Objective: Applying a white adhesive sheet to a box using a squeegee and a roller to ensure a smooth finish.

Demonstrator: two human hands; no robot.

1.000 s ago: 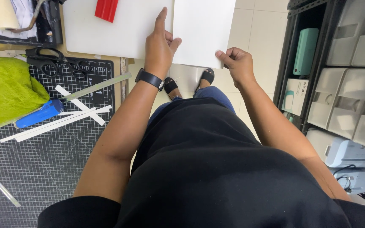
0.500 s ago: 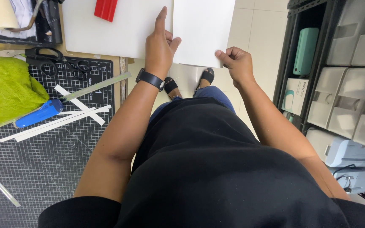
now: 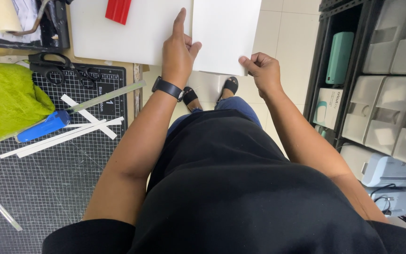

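Note:
A white sheet of card (image 3: 225, 33) is held out past the table's right edge, over the tiled floor. My left hand (image 3: 178, 51) grips its left edge, index finger pointing up along the edge; a black watch sits on that wrist. My right hand (image 3: 262, 70) pinches the sheet's lower right corner. A second white sheet (image 3: 132, 35) lies flat on the table to the left, touching or slightly under the held one.
On the table: a red block (image 3: 118, 10), black scissors (image 3: 59, 66), a gridded cutting mat (image 3: 38, 183), white paper strips (image 3: 71, 131), a blue-handled knife (image 3: 43, 127), a metal ruler (image 3: 109, 96), green cloth (image 3: 5, 101). Black shelving (image 3: 323, 70) with grey bins and machines stands right.

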